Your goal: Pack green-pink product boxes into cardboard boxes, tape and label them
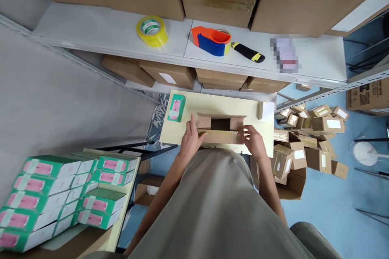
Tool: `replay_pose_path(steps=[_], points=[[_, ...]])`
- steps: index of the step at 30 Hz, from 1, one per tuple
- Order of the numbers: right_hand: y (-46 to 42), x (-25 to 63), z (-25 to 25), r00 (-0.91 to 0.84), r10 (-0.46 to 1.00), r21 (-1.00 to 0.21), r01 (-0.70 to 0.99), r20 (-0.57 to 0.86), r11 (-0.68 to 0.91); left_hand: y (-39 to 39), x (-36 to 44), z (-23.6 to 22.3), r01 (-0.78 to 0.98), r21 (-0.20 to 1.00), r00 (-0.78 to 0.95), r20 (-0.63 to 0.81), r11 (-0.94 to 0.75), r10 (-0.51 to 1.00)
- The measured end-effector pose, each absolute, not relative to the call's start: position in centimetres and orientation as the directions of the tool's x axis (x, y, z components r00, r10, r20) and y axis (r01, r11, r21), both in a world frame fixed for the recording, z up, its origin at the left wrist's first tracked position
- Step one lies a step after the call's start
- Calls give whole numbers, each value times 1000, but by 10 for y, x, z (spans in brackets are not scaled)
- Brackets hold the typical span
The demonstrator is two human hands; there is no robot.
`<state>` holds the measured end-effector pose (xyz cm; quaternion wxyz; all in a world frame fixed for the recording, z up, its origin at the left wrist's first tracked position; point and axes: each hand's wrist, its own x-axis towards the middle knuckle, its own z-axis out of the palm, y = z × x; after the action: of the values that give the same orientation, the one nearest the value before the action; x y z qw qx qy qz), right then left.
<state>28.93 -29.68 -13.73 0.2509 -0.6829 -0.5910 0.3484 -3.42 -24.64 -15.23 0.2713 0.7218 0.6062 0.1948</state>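
Left hand, fingers spread, touches the left end of an open brown cardboard box; right hand curls at its right end, whether gripping I cannot tell. Beyond the box's left lies a green-and-pink carton; beyond its right, a white carton; beneath, a smooth cream tabletop.

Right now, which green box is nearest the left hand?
The lone green box on the pale-yellow worktop, near the left hand; the others are stacked on the lower-left table.
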Motion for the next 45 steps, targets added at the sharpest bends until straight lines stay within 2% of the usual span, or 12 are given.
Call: replay_pose_path(steps=[3,7,9,12,16,19,23,29,33,39,42,45], points=[[-291,284,-140,190,970,-687,685,-153,-242,-235,-35,-153,783,610,196,-53,-123,979],[-291,284,-146,149,980,-674,712,-128,-197,-228,-42,-157,757,624,272,-30,-195,962],[-292,284,-153,130,984,-706,685,-124,-180,-229,-45,-166,727,662,261,-21,-183,965],[-294,283,-170,164,980,-794,579,-110,-185,-234,-46,-188,652,755,192,-73,-72,979],[-297,285,-196,202,968,-799,552,-149,-239,-246,-42,-220,396,892,133,-290,217,948],[-301,289,-213,182,966,-820,513,-185,-254,-257,-38,-235,237,910,124,-376,340,918],[-297,288,-228,226,956,-783,553,-189,-286,-258,-31,-245,202,907,124,-397,369,909],[-273,272,-238,226,957,-748,600,-182,-284,-222,-26,-255,335,869,-92,-354,364,931],[-264,266,-240,201,961,-716,640,-192,-277,-198,-32,-258,384,846,-79,-369,370,926],[-272,264,-247,168,977,-717,665,-128,-208,-204,-33,-248,379,859,-91,-336,344,938],[-262,261,-238,199,979,-659,732,-35,-172,-203,-29,-235,387,872,-137,-267,299,954],[-217,250,-200,196,971,-572,816,133,-87,-177,-18,-207,398,906,-165,-82,143,983]])
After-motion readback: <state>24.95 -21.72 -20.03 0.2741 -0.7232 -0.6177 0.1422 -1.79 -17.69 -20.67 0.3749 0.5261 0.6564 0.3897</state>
